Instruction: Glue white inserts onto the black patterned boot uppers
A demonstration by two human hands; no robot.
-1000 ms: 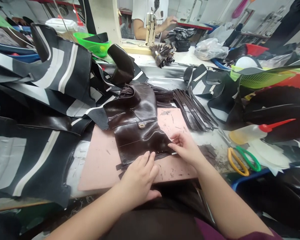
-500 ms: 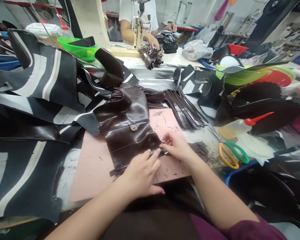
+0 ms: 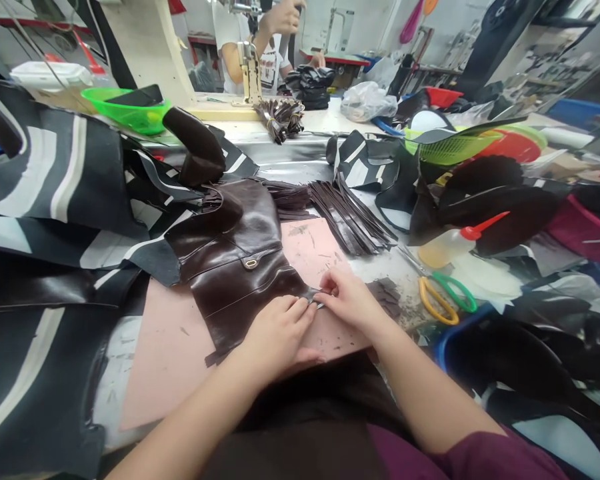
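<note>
A glossy dark brown leather boot upper [image 3: 240, 273] with a small gold-coloured buckle [image 3: 251, 263] lies on a pink board [image 3: 165, 353]. My left hand [image 3: 280, 333] rests over its near right edge, fingers bent close together and pressing the leather, thumb stretched out lower down. Touching it almost fingertip to fingertip, my right hand [image 3: 347, 300] pinches the same edge between thumb and forefinger. A bit of greyish lining shows at the pinch; its exact fold is hidden by the fingers.
Dark leather strips [image 3: 353, 217] lie beyond the board. To the right are scissors [image 3: 437, 300], a glue bottle [image 3: 447, 247] and a blue-rimmed bin [image 3: 443, 347]. Leather pieces [image 3: 95, 167] pile up on the left. Across the table a person sits behind a sewing machine [image 3: 249, 73].
The left fingers have drawn together and moved up against the right fingertips at the leather edge. The view has shifted slightly right. The person opposite has raised a hand.
</note>
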